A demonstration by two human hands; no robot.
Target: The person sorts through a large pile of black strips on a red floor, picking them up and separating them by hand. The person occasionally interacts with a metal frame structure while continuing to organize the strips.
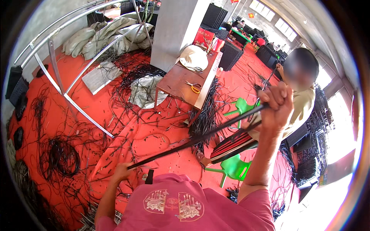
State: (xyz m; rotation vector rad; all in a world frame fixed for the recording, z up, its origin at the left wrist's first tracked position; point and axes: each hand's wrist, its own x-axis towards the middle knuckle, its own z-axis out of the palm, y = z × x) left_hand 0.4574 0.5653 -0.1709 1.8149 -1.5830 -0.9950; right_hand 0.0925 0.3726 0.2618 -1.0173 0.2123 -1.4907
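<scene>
A bundle of long black plastic strips (196,139) stretches slantwise across my front, low at the left and high at the right. My right hand (276,103), raised to the upper right, is closed in a fist round the strips' upper end. Down by my left side, my left hand (122,171) grips their lower end; its fingers are small and partly hidden. Beyond the strips, scissors (194,87) with orange handles lie on a brown wooden table (173,84), near a white cloth-like bundle (193,58).
At the right a person (306,96) sits close behind my right hand, by green plastic chairs (236,168). A curved metal frame (83,109) stands at the left. Loose black strips and a coil (59,158) litter the red floor covering (154,134). Pale sacks (104,36) lie beside a pillar (175,30).
</scene>
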